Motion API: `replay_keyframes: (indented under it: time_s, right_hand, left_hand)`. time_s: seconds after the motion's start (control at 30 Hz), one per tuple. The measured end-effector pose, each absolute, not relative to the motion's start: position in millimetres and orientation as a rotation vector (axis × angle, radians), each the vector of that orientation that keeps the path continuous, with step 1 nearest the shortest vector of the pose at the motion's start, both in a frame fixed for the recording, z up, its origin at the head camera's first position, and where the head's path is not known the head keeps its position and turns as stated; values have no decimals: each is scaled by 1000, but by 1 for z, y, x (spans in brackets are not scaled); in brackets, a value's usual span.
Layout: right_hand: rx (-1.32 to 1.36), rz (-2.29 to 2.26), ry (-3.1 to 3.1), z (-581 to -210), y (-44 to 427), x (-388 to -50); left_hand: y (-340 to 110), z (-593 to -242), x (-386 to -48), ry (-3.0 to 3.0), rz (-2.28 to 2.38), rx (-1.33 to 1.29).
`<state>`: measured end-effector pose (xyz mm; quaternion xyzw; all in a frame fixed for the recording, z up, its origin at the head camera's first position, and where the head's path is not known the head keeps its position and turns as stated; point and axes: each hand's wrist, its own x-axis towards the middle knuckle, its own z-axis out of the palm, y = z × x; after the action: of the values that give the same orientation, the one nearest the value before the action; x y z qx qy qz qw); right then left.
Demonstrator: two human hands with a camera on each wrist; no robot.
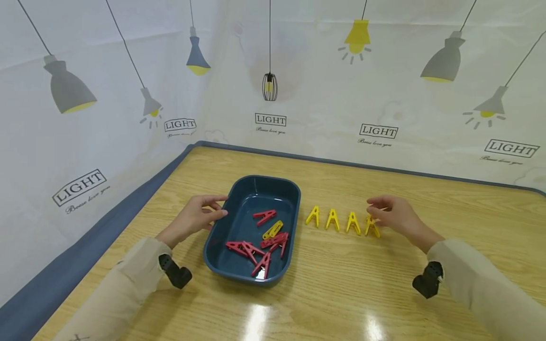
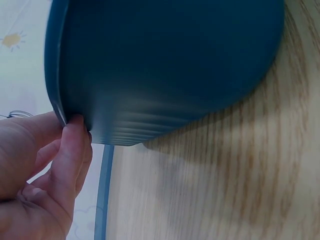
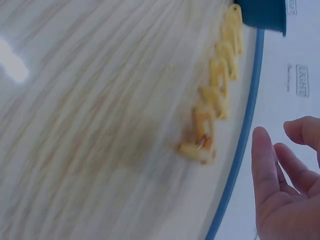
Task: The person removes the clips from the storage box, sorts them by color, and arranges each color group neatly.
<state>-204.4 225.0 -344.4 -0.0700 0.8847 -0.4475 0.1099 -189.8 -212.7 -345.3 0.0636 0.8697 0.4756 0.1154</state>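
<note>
A dark blue tray (image 1: pixel 294 208) holds several red clothespins (image 1: pixel 264 217) and a yellow one (image 1: pixel 273 230). My left hand (image 1: pixel 194 219) pinches its left rim; in the left wrist view the fingers (image 2: pixel 75 125) lie against the tray wall (image 2: pixel 165 65). Right of the tray, several yellow clothespins (image 1: pixel 332 220) stand in a row, legs down. My right hand (image 1: pixel 394 215) is at the rightmost yellow clothespin (image 1: pixel 372 227), thumb and fingers parted. In the right wrist view that hand (image 3: pixel 290 185) holds nothing and is apart from the yellow clothespins (image 3: pixel 202 125).
The wooden table (image 1: pixel 341 293) has a dark blue edge along its back and left. Behind it hangs a pale cloth (image 1: pixel 315 104) printed with lamps and lettering. A small black camera sits on each wrist.
</note>
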Motion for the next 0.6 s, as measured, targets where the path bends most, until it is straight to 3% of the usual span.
replay_keyframes:
  time_s: [0.6]
  right_hand:
    - [-622, -1328, 2436, -311, 119, -206]
  left_hand:
    - [-212, -346, -191, 2552, 1388, 150]
